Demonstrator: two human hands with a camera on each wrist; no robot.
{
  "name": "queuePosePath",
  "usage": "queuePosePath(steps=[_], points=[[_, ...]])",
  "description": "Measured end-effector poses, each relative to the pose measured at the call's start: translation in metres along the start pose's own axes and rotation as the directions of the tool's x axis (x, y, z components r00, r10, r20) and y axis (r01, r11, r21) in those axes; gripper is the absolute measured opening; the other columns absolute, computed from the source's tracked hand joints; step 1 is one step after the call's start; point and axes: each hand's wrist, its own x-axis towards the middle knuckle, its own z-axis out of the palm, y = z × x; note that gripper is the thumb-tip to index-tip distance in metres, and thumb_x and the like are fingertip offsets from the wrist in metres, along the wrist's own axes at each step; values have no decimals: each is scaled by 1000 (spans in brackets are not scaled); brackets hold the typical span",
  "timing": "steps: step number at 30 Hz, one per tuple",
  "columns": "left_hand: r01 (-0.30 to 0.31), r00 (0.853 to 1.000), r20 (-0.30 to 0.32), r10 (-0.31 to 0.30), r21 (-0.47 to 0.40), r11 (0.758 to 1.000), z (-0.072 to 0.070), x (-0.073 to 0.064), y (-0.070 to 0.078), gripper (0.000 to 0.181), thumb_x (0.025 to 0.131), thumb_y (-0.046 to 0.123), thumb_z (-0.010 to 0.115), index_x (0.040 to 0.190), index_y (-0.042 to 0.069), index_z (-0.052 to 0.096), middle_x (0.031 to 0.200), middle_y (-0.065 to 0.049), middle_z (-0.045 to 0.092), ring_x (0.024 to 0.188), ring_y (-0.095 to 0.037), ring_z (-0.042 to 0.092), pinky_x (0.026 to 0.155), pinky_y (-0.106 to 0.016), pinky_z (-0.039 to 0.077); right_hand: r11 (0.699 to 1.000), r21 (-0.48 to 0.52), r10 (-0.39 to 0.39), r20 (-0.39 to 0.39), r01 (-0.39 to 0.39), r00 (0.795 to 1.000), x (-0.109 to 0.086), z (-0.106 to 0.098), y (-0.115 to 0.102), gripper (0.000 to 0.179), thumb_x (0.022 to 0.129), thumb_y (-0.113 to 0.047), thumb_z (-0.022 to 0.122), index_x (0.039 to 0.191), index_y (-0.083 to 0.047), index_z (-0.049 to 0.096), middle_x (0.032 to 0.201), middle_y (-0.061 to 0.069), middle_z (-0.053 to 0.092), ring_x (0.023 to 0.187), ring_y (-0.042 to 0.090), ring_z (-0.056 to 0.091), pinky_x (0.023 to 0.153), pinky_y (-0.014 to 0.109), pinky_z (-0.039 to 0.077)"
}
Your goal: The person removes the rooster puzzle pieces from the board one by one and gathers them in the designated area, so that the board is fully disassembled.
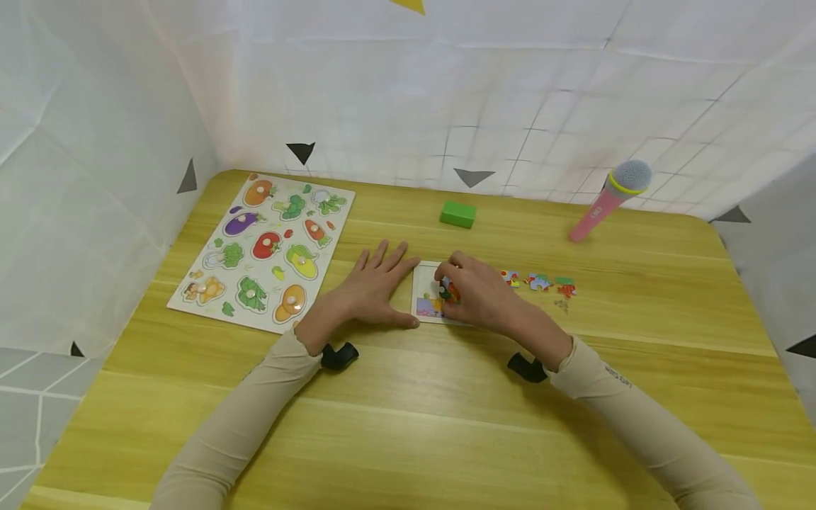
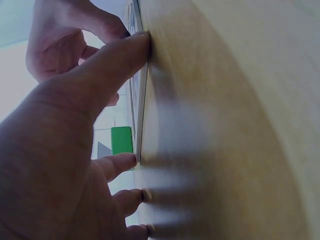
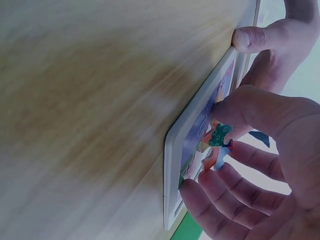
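My left hand (image 1: 376, 287) lies on the table with its fingers spread. Its thumb and index fingertip touch the left side of a small white-framed jigsaw tray (image 3: 171, 150). Over that tray my right hand (image 1: 479, 292) pinches a colourful jigsaw piece (image 3: 220, 135), green and orange, which stands tilted above the picture in the right wrist view. Purple and yellow pieces (image 1: 428, 306) show in the tray's lower left corner. The right hand hides much of the rest of the tray. Several loose jigsaw pieces (image 1: 539, 282) lie in a row to its right.
A vegetable knob-puzzle board (image 1: 274, 273) lies at the left. Behind the tray is a green block (image 1: 457, 214). A pink toy microphone (image 1: 602, 209) stands at the back right. White cloth (image 1: 382, 106) hangs along the back of the wooden table (image 1: 408, 425).
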Motion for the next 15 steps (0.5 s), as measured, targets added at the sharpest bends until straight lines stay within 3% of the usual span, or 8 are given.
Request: queuePosePath(steps=[15], points=[[0,1000,7,0,6,1000,0,0,0,107,82,71,65,162,20,17,167,-9,-1,151,-37,-8,118,-58,-1,998,-23,-67,-10,67,998,-4,-6,-6,37,78,-15,84,111,-4,72,106,9,58,77,17,58,66,32,50]])
